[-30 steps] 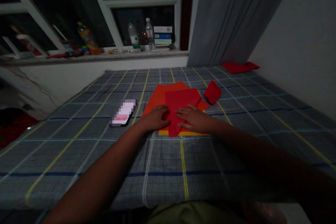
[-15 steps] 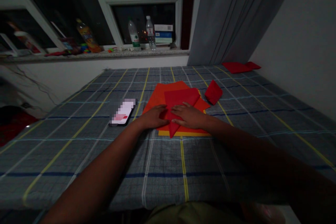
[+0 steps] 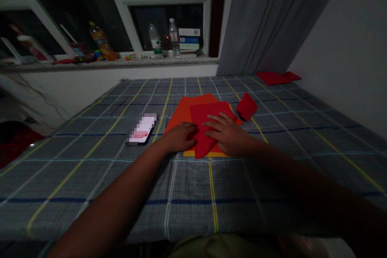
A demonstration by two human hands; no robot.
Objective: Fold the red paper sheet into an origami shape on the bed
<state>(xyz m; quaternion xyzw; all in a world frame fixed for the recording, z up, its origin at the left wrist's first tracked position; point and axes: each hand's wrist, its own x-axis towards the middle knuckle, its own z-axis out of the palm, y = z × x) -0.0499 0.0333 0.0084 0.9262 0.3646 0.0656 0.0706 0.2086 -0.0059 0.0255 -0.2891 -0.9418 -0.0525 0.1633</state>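
A folded sheet of red paper [image 3: 205,115] lies on top of orange paper [image 3: 178,111], with a yellow sheet [image 3: 189,154] showing along the near edge. At the left edge of the red paper, my left hand [image 3: 180,137] has its fingers bent and holds that edge. My right hand [image 3: 231,134] rests on the right part of the red paper, fingers spread and stretched out. Its palm hides some of the paper's right side. Beyond the right hand stands a small folded red paper piece [image 3: 247,107].
A phone [image 3: 142,129] with a blurred screen lies left of the papers on the checked cloth [image 3: 121,181]. Another red item [image 3: 276,78] sits at the far right corner. Bottles [image 3: 174,38] and stacked boxes [image 3: 189,40] stand on the windowsill [image 3: 136,62].
My right hand has shifted slightly right and its fingers have spread. More of the red paper's right side is opened out or lifted. My left hand stays at the left edge.
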